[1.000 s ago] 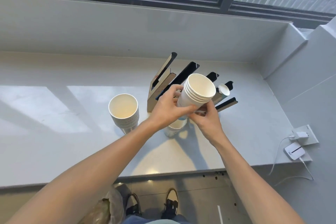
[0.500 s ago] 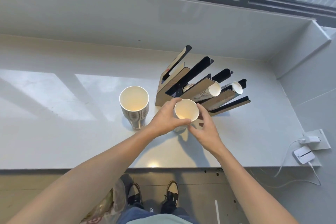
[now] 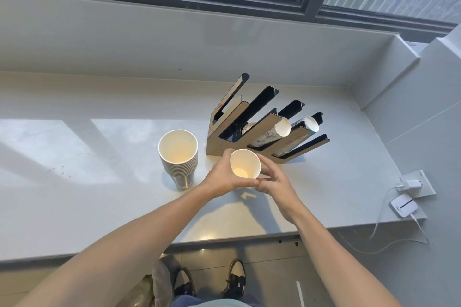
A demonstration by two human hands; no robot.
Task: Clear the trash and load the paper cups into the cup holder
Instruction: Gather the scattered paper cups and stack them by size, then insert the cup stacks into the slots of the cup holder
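A white paper cup (image 3: pixel 245 166) stands upright just in front of the cup holder, mouth up. My left hand (image 3: pixel 225 177) wraps its left side and my right hand (image 3: pixel 273 182) touches its right side with the fingertips. The cup holder (image 3: pixel 252 124), brown with black slanted slots, sits on the counter behind; two of its right slots hold rows of cups (image 3: pixel 282 128) lying on their sides. A tall stack of white paper cups (image 3: pixel 178 157) stands to the left of the holder, untouched.
The grey counter (image 3: pixel 99 182) runs under a window ledge, with a wall at its right end. A wall socket with a charger (image 3: pixel 411 184) and a small white device (image 3: pixel 403 205) with cables sit at the right edge. A bag (image 3: pixel 147 291) lies by my feet.
A second ago both hands held a short stack of cups up at the holder's slots. That stack now lies in the holder, and both hands have dropped to a single cup on the counter.
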